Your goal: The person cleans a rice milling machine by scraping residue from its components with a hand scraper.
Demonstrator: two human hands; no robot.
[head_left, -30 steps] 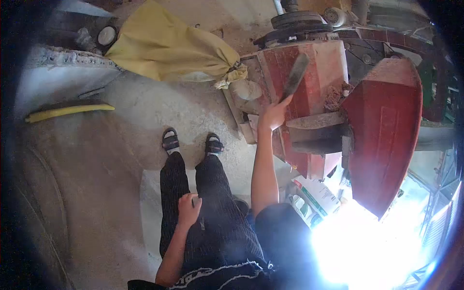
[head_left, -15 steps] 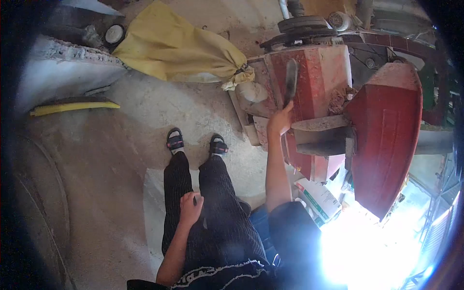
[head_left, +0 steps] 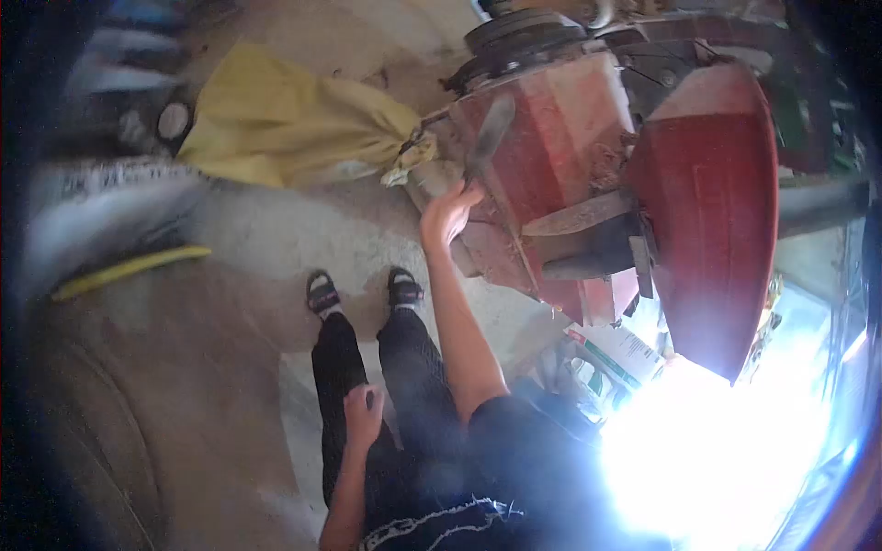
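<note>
My right hand (head_left: 447,216) is closed on a long, flat, dark-grey blade-like tool (head_left: 491,130), reaching forward beside the sloping red side of a machine (head_left: 542,138). The tool points up and to the right in the head view, overlapping the red panel. In front of my lap, my left hand (head_left: 364,418) is curled into a fist. A small dark end (head_left: 370,399) shows at the top of that fist; I cannot tell what it belongs to. The tied neck of a yellow sack (head_left: 285,119) lies just left of the right hand.
A red hood (head_left: 703,220) juts from the machine on the right, with black pulleys (head_left: 528,37) at its top. A printed white bag (head_left: 620,354) lies below. A yellow curved strip (head_left: 133,271) rests on the dusty concrete floor (head_left: 220,340) at left. Glare washes out the lower right.
My right hand has swung left with the tool, off the middle of the red panel toward the sack's neck. The left fist stays by my lap. The view has shifted and turned slightly.
</note>
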